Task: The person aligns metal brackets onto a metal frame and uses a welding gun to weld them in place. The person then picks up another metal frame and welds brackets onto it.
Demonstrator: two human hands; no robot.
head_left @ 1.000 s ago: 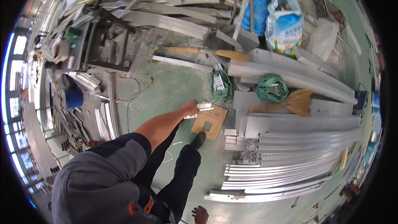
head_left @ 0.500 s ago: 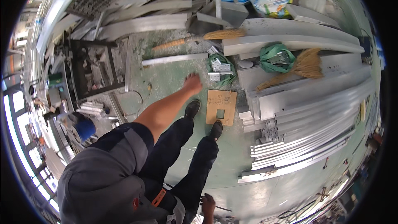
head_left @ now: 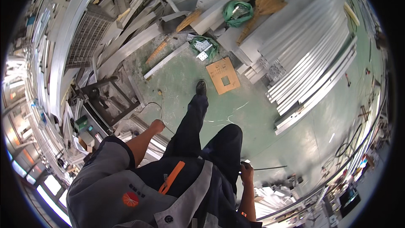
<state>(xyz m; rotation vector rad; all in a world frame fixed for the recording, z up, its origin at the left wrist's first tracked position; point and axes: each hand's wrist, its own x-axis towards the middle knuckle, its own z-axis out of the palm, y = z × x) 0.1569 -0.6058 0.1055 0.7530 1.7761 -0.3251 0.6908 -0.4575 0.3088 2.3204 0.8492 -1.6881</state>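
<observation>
My left hand (head_left: 157, 126) hangs beside my left leg, its fingers curled and nothing showing in them. Down by my right thigh, my right hand (head_left: 247, 173) is closed around a tool with a dark grip and a thin dark rod (head_left: 270, 168) that points to the right. Beyond my forward shoe lies a flat brown cardboard piece (head_left: 216, 77) with a square hole. Behind it, a green bag (head_left: 213, 50) sits open on the floor with silvery perforated metal brackets (head_left: 202, 45) in it.
Long silver metal profiles (head_left: 312, 63) are stacked at the right. Another green bag (head_left: 231, 14) and a straw broom (head_left: 265, 2) rest on metal there. A dark metal frame (head_left: 114, 120) stands left, near a cable (head_left: 161, 105). A long bar (head_left: 166, 61) lies on the green floor.
My left hand has drawn back from near the bag of brackets to my left side. My view has turned and my legs have stepped. My right hand still holds the thin tool.
</observation>
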